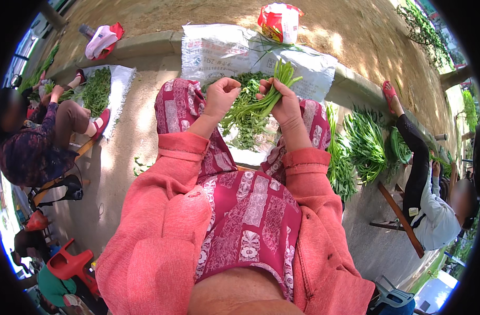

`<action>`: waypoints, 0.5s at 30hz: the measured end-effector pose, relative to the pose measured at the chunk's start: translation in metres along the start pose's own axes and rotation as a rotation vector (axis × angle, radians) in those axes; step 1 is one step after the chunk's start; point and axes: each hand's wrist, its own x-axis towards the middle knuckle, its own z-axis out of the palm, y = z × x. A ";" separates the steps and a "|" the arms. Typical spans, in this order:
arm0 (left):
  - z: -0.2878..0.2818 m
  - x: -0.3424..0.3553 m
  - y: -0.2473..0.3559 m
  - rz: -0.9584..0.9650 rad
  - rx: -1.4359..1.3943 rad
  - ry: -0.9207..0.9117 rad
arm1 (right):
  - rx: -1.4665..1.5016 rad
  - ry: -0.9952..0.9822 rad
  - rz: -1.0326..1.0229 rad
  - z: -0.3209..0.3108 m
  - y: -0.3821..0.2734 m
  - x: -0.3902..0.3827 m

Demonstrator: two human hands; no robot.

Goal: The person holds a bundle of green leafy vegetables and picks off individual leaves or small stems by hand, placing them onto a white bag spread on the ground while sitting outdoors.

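My right hand (288, 107) is closed around a bunch of leafy green stems (257, 106). The pale stem ends stick up past its fingers, and the leaves hang toward the left. Just left of the bunch, my left hand (220, 98) has its thumb and fingertips pressed together. Whether anything sits in that pinch is too small to tell. Below both hands, between my knees, lies a pile of loose greens (246, 137) on a white sheet.
Ahead, a white woven sack (214, 44) drapes over the curb (156, 46); a red-and-white packet (280, 23) stands behind it. Long-leaved green bundles (365, 144) lie at right. Seated people are on both sides, the left one beside greens on a sheet (120, 86). A red stool (72, 262) is lower left.
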 end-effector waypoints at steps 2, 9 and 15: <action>0.002 -0.003 0.002 -0.012 0.016 -0.058 | -0.002 -0.003 0.009 0.001 -0.001 -0.001; 0.009 -0.014 0.026 -0.124 0.039 -0.324 | -0.024 0.017 -0.035 0.001 0.000 0.000; 0.007 -0.014 0.016 -0.021 0.052 -0.393 | -0.063 0.004 -0.062 0.003 0.001 -0.001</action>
